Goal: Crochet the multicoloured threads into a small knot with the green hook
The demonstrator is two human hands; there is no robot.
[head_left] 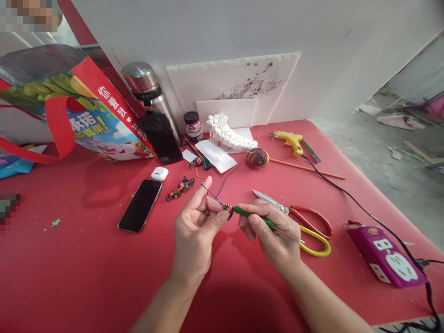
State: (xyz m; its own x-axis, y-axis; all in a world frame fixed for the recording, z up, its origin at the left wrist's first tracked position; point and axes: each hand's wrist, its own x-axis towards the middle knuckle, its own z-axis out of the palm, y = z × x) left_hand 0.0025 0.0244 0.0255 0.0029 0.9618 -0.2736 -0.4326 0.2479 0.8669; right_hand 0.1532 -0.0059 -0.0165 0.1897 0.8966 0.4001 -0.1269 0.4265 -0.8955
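The right hand (277,229) was closed around a green-handled hook (242,212) and the left hand (194,226) pinched a small piece of yarn work (228,210), both on the near side of the yarn ball (257,157); from where I stood, the hook's tip seemed buried in the stitches. Left of that ball lay a multicoloured strip (180,188) and a phone (140,206), with scissors (285,210) nearer and rightward.

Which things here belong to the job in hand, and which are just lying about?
Apparently in use: green-handled crochet hook (right hand), small crocheted piece (left hand), multicoloured yarn ball.

Apparently lying about: scissors, yellow glue gun, white earbud case, purple power strip, thermos.
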